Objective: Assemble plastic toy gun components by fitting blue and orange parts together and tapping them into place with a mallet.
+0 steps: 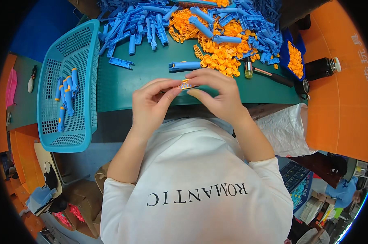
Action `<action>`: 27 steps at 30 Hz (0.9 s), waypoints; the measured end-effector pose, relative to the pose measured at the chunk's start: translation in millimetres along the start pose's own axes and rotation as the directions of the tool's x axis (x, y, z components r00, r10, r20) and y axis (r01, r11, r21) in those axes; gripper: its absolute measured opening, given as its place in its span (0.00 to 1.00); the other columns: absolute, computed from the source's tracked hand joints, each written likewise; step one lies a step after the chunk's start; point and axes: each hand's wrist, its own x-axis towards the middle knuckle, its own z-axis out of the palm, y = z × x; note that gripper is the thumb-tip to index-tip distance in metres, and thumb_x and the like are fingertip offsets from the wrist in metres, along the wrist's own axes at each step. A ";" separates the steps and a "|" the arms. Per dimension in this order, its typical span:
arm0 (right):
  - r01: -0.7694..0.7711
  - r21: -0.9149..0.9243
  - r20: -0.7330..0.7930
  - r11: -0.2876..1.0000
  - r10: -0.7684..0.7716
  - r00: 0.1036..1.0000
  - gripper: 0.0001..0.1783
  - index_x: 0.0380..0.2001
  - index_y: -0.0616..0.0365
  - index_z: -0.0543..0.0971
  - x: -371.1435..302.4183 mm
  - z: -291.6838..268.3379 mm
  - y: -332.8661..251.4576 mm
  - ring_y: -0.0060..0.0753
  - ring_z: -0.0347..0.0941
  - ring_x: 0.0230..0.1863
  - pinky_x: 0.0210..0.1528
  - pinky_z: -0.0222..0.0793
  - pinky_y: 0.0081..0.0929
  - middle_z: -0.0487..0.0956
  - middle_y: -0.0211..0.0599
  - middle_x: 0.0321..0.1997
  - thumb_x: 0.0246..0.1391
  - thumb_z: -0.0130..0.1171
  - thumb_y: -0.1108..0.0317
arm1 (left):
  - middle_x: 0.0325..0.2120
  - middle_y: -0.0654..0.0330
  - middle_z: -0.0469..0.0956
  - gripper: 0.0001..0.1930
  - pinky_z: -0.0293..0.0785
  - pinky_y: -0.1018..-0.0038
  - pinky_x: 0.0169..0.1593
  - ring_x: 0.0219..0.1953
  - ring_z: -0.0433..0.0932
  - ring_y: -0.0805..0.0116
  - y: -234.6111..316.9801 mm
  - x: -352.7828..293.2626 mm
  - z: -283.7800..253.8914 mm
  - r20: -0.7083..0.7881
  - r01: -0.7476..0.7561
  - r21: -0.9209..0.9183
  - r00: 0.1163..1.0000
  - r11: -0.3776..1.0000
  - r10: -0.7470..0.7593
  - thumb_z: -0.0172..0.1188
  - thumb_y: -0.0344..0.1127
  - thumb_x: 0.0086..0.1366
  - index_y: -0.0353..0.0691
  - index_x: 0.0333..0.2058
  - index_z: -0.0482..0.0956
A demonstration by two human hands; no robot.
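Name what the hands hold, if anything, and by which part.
A small orange piece, pinched near its opposite ends by the left hand and right hand.

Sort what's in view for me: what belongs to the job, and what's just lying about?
Likely job:
- held piece
- blue parts
- orange parts
- basket, holding blue-and-orange pieces

Probably lying about:
- flask
- pink item
- hammer, possibly a job tool
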 end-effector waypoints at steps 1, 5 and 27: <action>-0.237 0.265 0.010 0.935 0.243 0.970 0.13 0.44 0.64 0.82 -4.7 -2.3 -3.2 0.36 0.82 0.44 0.46 0.78 0.30 0.84 0.40 0.42 0.54 0.67 0.78 | 0.39 0.57 0.84 0.09 0.81 0.74 0.44 0.40 0.84 0.66 0.3 -1.6 -5.0 0.062 -0.178 0.227 0.984 0.958 0.169 0.67 0.21 0.60 0.32 0.41 0.86; -0.617 0.515 0.301 0.595 0.549 0.780 0.10 0.43 0.67 0.84 -13.8 -12.9 -11.3 0.25 0.80 0.43 0.45 0.76 0.24 0.84 0.38 0.43 0.59 0.65 0.75 | 0.39 0.57 0.85 0.12 0.81 0.74 0.41 0.39 0.85 0.62 -2.0 -11.3 -10.1 0.348 -0.600 0.502 0.799 0.623 0.490 0.68 0.17 0.55 0.37 0.37 0.87; -0.171 0.024 0.093 0.985 0.169 0.981 0.10 0.36 0.59 0.87 -9.3 15.6 30.3 0.40 0.77 0.40 0.43 0.75 0.31 0.86 0.36 0.39 0.47 0.70 0.78 | 0.36 0.63 0.85 0.20 0.69 0.64 0.51 0.42 0.78 0.61 -28.8 15.1 -13.9 0.203 -0.326 0.684 0.944 0.652 0.259 0.73 0.31 0.55 0.41 0.47 0.81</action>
